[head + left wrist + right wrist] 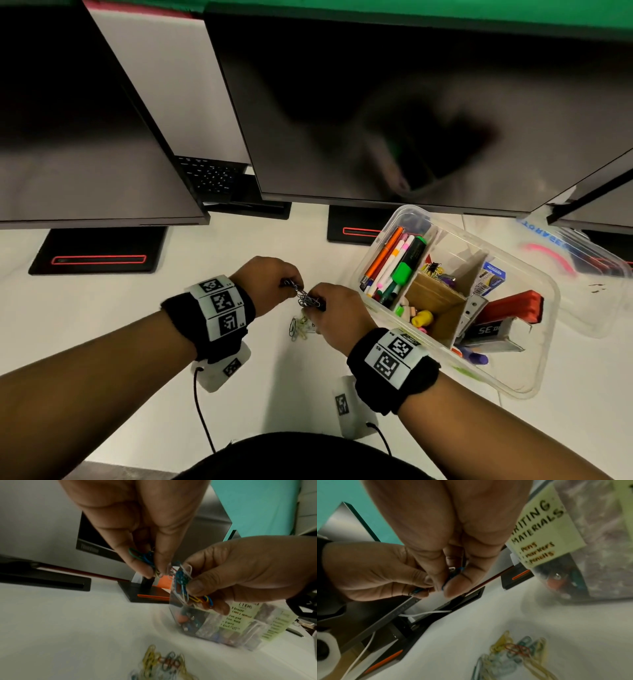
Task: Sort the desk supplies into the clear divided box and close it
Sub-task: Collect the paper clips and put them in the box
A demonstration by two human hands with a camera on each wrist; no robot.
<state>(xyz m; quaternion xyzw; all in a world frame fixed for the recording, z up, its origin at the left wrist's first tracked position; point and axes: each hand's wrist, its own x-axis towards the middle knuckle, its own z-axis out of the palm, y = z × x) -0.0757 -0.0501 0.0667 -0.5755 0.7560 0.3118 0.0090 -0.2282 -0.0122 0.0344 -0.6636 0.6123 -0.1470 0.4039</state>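
Both hands are raised over the white desk, each pinching part of a tangled bunch of coloured paper clips [306, 297]. My left hand [274, 284] pinches green and blue clips [144, 558]. My right hand [329, 308] pinches a bigger clump [183, 580], partly hidden in the right wrist view [453, 572]. A loose pile of clips [299, 328] lies on the desk under the hands [164, 665] [517, 653]. The clear divided box [534, 349] stands open at the right, with pens and markers [394, 267], erasers [419, 317], binder clips [435, 270], a red stapler [510, 305] and staple boxes inside.
The box's clear lid [582, 253] lies behind it at the right. Two dark monitors [376, 120] overhang the back of the desk on black stands [99, 253]. Yellow paper labels [544, 534] are stuck on the box's side.
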